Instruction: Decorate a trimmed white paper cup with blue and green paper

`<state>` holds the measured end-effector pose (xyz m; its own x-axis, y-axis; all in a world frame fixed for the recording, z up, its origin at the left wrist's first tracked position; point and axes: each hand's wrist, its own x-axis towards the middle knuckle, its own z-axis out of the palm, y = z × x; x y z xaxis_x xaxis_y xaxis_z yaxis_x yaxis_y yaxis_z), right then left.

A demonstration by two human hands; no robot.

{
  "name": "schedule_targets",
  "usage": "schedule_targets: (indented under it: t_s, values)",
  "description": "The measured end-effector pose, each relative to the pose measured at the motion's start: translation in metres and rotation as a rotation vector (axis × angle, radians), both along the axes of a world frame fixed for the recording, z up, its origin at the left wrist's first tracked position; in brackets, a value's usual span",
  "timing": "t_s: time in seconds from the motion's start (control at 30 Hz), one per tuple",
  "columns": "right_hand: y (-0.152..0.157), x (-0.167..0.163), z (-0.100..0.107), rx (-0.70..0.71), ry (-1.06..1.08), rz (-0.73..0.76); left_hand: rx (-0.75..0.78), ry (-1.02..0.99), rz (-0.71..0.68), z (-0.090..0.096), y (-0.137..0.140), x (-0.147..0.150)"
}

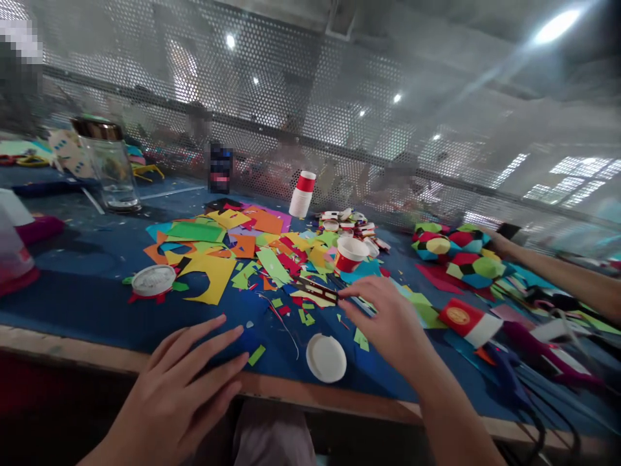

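My right hand (388, 320) reaches over the blue table, its thumb and fingers closed on the near end of a slim dark tool with light marks (317, 289). The tool's exact kind is not clear, and its far end lies among paper scraps. Fingers stretched and apart, my left hand (187, 382) hovers at the table's front edge with nothing in it. Between the hands lies a round white disc (326, 358). A paper cup (350, 255) with a red band stands beyond the right hand. To the left, a disc with green and red paper pieces (154, 281) rests near cut yellow paper (213, 277).
Coloured paper scraps (262, 223) cover the middle. Stacked paper cups (303, 194) and a glass jar (114, 168) stand behind. At right lie a tipped red-and-white cup (469, 321), a blue glue gun (509, 372) with its cable, and paper balls (473, 265) near another person's arm (557, 265).
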<state>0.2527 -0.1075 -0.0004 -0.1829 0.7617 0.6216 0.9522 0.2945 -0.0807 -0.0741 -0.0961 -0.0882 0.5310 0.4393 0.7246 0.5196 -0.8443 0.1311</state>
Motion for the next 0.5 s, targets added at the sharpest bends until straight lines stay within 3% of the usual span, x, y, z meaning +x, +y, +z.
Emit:
schedule_targets:
  t_s: [0.23, 0.4, 0.5]
  values:
    - [0.035, 0.010, 0.027, -0.410, -0.114, 0.056, 0.215, 0.059, 0.031, -0.017, 0.000, -0.002]
    - [0.030, 0.039, 0.046, -0.459, -0.142, -0.083, 0.146, -0.117, 0.149, -0.047, -0.010, 0.009]
    - [0.020, 0.054, 0.047, -0.490, -0.150, -0.144, 0.202, -0.186, 0.168, -0.064, -0.012, 0.010]
